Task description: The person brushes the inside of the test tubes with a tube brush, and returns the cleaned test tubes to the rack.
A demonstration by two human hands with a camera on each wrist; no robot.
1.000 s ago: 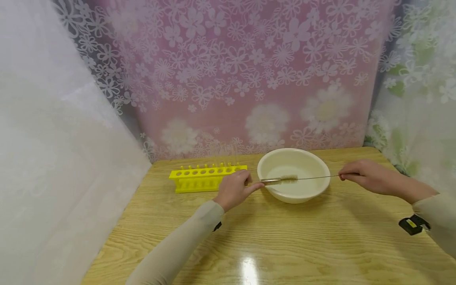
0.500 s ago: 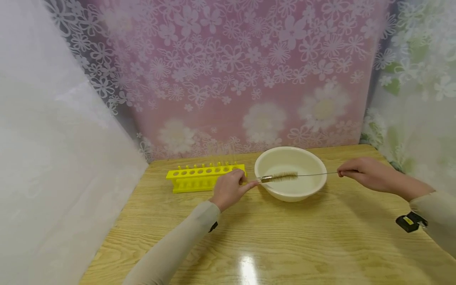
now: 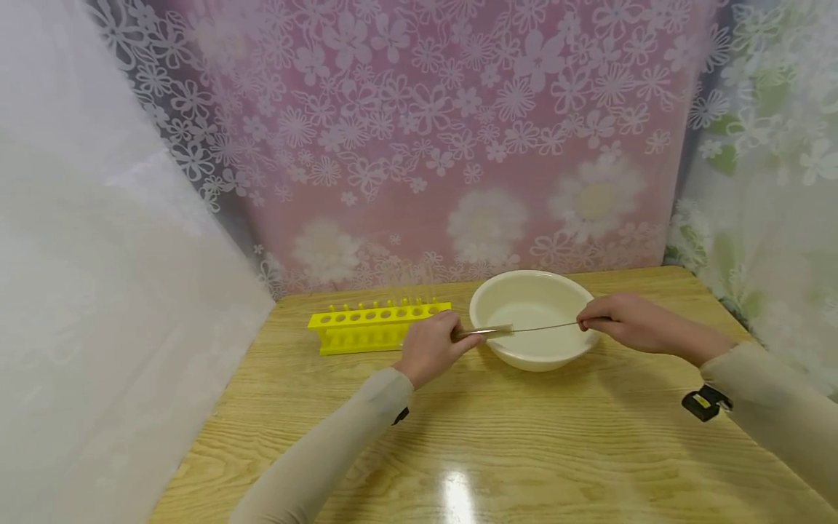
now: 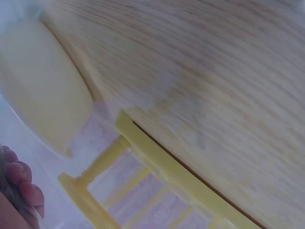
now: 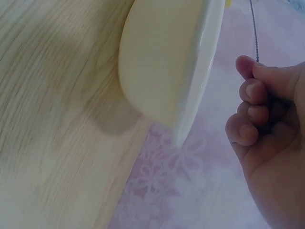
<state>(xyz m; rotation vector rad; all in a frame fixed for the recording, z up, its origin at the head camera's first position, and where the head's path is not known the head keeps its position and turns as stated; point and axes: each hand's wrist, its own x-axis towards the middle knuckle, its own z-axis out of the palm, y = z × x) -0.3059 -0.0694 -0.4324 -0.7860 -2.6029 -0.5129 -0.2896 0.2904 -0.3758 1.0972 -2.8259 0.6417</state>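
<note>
Held nearly level over the left rim of a cream basin [image 3: 537, 360] is a clear glass test tube [image 3: 499, 331]. My left hand [image 3: 428, 346] grips the tube's closed end, its fingers curled round it. From the tube's mouth, which faces right, runs the thin twisted wire [image 3: 546, 327] of a test tube brush; the bristles are inside the tube. My right hand [image 3: 618, 320] pinches that wire above the basin's right rim. In the right wrist view the wire [image 5: 255, 36] comes up between thumb and forefinger, the other fingers curled.
Left of the basin stands a yellow test tube rack [image 3: 366, 316], close behind my left hand, with several clear tubes [image 3: 412, 280] upright at its back. All this is on a wooden table [image 3: 524, 437]. A flowered curtain [image 3: 419, 145] hangs behind.
My right hand has moved left toward my left hand. The brush bristles, seen outside the tube half a second ago, have slid into it. The left hand has shifted slightly right.
</note>
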